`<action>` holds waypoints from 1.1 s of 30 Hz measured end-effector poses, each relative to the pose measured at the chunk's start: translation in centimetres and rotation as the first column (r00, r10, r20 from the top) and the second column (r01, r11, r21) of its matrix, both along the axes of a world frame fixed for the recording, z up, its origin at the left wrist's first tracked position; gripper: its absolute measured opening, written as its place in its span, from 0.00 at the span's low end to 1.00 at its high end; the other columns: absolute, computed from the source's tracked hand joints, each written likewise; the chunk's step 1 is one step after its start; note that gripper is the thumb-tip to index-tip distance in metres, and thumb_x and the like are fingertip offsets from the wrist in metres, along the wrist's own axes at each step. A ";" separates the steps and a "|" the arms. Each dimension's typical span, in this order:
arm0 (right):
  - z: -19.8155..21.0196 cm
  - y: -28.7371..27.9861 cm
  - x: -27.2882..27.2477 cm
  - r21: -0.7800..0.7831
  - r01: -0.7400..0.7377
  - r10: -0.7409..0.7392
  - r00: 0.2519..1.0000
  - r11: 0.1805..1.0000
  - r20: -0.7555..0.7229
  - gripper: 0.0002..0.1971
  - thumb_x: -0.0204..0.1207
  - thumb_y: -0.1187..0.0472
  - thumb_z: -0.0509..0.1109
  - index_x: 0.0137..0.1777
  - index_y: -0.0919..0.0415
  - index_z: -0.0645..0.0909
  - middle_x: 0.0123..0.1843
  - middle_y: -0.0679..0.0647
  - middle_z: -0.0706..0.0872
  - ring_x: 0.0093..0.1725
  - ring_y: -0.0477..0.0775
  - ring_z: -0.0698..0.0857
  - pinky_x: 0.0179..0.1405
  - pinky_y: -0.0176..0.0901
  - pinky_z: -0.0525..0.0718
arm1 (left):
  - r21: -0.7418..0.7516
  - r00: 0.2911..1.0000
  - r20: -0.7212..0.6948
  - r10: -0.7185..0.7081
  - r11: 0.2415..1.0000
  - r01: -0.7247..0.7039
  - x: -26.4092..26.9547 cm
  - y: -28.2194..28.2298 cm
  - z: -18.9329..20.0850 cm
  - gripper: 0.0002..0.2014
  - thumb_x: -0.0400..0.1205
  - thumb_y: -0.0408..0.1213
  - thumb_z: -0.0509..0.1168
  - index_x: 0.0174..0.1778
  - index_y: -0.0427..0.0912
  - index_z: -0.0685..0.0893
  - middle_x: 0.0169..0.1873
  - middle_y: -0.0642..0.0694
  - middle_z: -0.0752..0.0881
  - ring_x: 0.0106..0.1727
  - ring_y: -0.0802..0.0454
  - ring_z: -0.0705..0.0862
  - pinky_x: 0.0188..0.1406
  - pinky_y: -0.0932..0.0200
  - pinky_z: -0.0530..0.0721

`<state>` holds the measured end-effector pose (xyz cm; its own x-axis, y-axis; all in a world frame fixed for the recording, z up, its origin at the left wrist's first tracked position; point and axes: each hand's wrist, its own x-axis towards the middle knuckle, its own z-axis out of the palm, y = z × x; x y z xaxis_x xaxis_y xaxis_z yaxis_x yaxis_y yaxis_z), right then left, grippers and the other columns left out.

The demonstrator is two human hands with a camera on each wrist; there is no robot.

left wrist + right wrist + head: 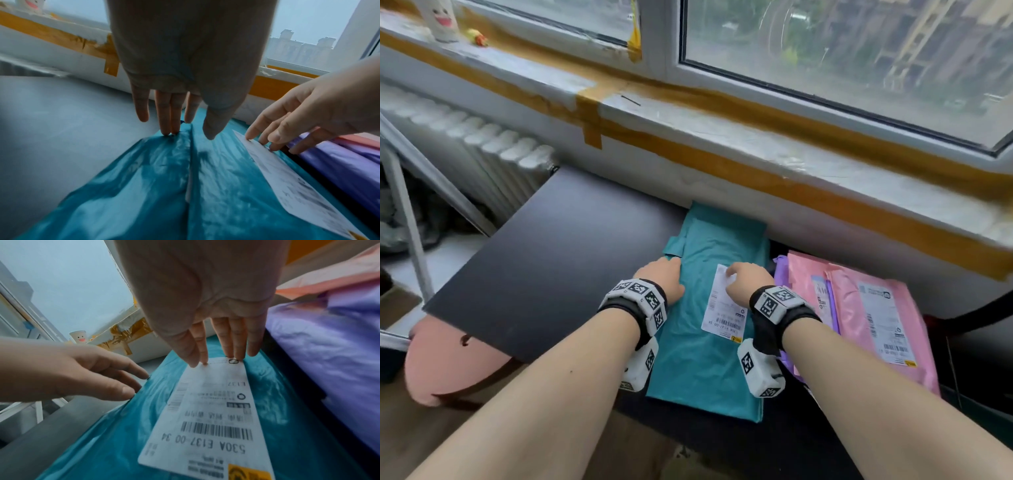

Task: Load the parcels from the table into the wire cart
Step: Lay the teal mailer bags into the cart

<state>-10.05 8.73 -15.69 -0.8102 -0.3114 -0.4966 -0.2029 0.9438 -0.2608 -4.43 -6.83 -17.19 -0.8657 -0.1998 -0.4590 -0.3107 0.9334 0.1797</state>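
Fingertips of my left hand (661, 276) and right hand (744, 278), spread and straight, press on the teal parcel (705, 363) lying on the bench (544, 267)

taped windowsill (688, 113), window (842, 44), white radiator (482, 137)

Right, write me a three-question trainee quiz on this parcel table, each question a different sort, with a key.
1. True or false: the teal parcel already sits in the wire cart.
2. Multiple choice: the fingertips of the right hand touch (A) the white shipping label, (B) the pink parcel, (C) the windowsill.
3. Fill in: the left hand touches the teal parcel at its ____ edge.

Key: 1 false, it lies on the dark table. 2 A. 3 left.
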 end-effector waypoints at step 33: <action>1.3 -1.2 2.0 -0.126 0.139 -0.128 0.988 0.982 0.091 0.26 0.75 0.55 0.69 0.74 0.51 0.71 0.72 0.55 0.78 0.68 0.57 0.79 0.65 0.43 0.77 | 0.579 0.908 0.025 0.419 0.734 -0.355 -3.7 -1.6 0.1 0.10 0.76 0.41 0.70 0.37 0.42 0.77 0.39 0.42 0.87 0.37 0.45 0.87 0.32 0.58 0.85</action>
